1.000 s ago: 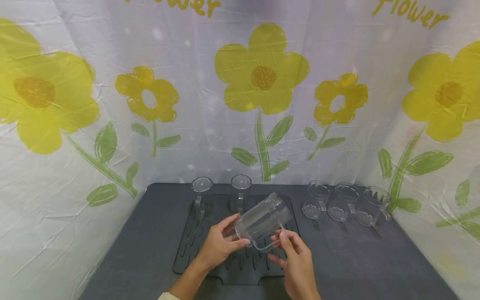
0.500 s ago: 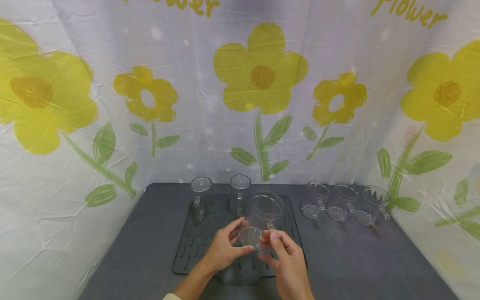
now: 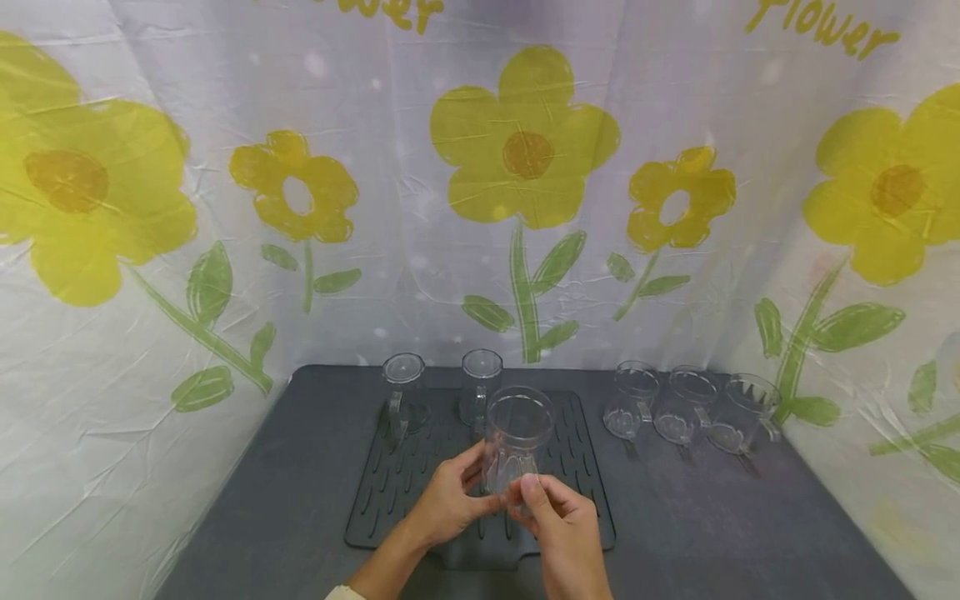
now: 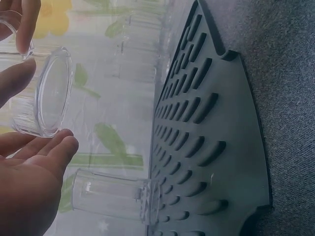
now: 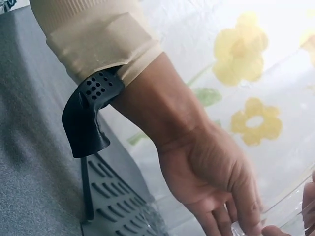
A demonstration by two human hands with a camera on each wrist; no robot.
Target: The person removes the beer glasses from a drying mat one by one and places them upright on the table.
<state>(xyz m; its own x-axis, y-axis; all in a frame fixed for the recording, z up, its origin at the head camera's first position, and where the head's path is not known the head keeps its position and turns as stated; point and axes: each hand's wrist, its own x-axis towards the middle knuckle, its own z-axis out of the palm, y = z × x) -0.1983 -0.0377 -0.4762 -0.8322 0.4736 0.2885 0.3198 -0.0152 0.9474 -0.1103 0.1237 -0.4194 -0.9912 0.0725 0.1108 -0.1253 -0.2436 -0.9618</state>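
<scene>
A clear plastic-looking or glass mug [image 3: 519, 421] is held above the drying mat [image 3: 408, 508] in the head view, rim up. Around its lower body my left hand [image 3: 447, 502] grips with thumb and fingers. My right hand [image 3: 564, 525] pinches the handle from the right side. In the left wrist view the round base of the mug [image 4: 54, 93] faces the mat, and the left hand [image 4: 34, 172] supports it near that base. The right wrist view shows my right hand [image 5: 211, 172] with its fingertips at the handle, most of the mug out of frame.
Two clear mugs, a left one [image 3: 405, 392] and a right one [image 3: 480, 387], stand upside down at the mat's back. To the right, three upright mugs [image 3: 633, 400] line up on the dark table [image 3: 712, 533]. A flower-print curtain [image 3: 390, 275] surrounds the table.
The held mug has turned from lying tilted, with its handle low, to rim up. My right hand has moved left with the handle, nearer my left hand.
</scene>
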